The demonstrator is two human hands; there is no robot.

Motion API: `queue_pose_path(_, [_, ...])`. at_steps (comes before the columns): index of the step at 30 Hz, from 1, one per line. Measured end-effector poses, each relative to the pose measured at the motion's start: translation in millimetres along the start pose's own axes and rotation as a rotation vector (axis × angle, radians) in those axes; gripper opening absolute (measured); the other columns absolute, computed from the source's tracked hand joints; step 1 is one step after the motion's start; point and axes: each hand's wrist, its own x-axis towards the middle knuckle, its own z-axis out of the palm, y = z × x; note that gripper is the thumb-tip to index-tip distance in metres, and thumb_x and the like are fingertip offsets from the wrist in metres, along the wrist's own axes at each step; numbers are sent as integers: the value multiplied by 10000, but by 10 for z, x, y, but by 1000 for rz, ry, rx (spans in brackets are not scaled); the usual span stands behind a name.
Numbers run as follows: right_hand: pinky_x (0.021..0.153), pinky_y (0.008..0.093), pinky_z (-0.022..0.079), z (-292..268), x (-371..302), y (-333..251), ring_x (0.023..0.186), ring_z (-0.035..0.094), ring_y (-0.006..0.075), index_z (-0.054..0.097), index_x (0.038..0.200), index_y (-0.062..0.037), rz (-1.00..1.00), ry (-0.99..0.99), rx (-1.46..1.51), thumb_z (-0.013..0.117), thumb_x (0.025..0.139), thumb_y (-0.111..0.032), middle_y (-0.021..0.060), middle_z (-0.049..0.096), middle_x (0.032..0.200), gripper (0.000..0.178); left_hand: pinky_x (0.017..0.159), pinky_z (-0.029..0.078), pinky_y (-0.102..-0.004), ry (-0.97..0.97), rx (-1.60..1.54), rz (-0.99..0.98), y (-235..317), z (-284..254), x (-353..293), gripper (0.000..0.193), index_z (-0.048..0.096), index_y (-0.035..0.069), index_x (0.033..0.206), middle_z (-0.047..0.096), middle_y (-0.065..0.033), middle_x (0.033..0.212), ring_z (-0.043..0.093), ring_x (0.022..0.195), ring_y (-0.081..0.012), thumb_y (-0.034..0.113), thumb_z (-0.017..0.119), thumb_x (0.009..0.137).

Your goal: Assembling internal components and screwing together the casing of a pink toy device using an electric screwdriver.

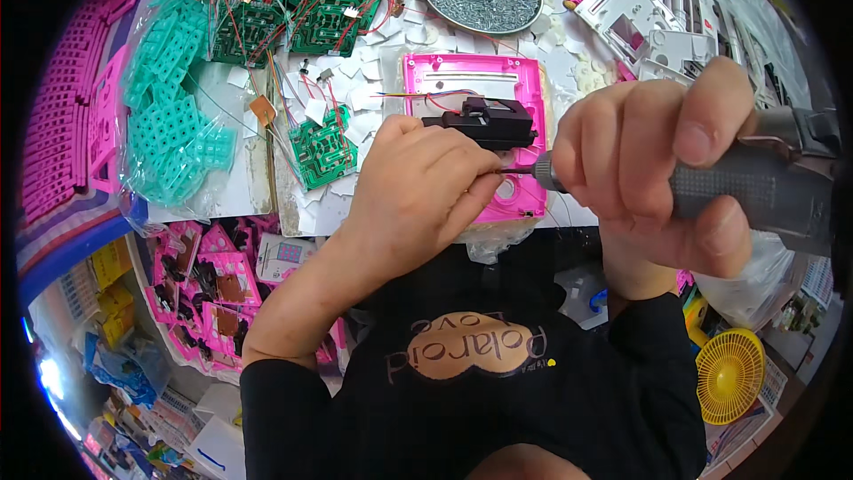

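Observation:
A pink plastic housing [530, 80] lies on the table in front of me, with a black mechanism [502, 129] set in it and thin coloured wires trailing off to the left. My right hand [653, 147] is wrapped round a grey electric screwdriver [755, 191], held sideways with its bit pointing left. Close to the bit's tip, the fingers of my left hand [426, 180] are pinched together over the housing's near left part. What lies between those fingertips is hidden. A green circuit board [322, 147] with wires rests left of the housing.
A round metal dish [484, 30] full of screws stands at the back. Teal keypad sheets [169, 116] and wired circuit boards [329, 22] lie left. White plastic shells [622, 13] are piled back right. Pink assemblies [222, 276] fill a container below the table's left side.

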Motion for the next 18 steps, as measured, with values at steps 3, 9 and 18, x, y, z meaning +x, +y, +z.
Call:
queue_pose_path(3, [536, 283, 428, 42, 20, 21, 558, 491, 98, 473, 1157, -165, 35, -11, -29, 653, 966, -357, -49, 545, 710, 326, 727, 398, -361, 53, 20, 50, -42, -3, -14, 236, 665, 101, 930, 654, -16, 798, 619, 707, -214, 49, 808, 749])
queue_pose_path(9, [573, 295, 430, 67, 27, 41, 593, 484, 106, 477, 1190, -158, -11, 23, -72, 618, 978, -374, -45, 532, 715, 334, 831, 385, -396, 45, 148, -27, -13, -47, -12, 315, 664, 116, 988, 664, 0, 841, 638, 834, -211, 151, 847, 733])
queue_pose_path(18, [676, 336, 433, -137, 154, 365, 646, 464, 124, 498, 1270, -100, -75, -48, -118, 560, 988, -302, -5, 527, 756, 353, 906, 337, -408, 40, 319, -178, -193, 65, -176, 494, 642, 133, 1177, 659, -24, 958, 615, 946, -240, 273, 853, 753])
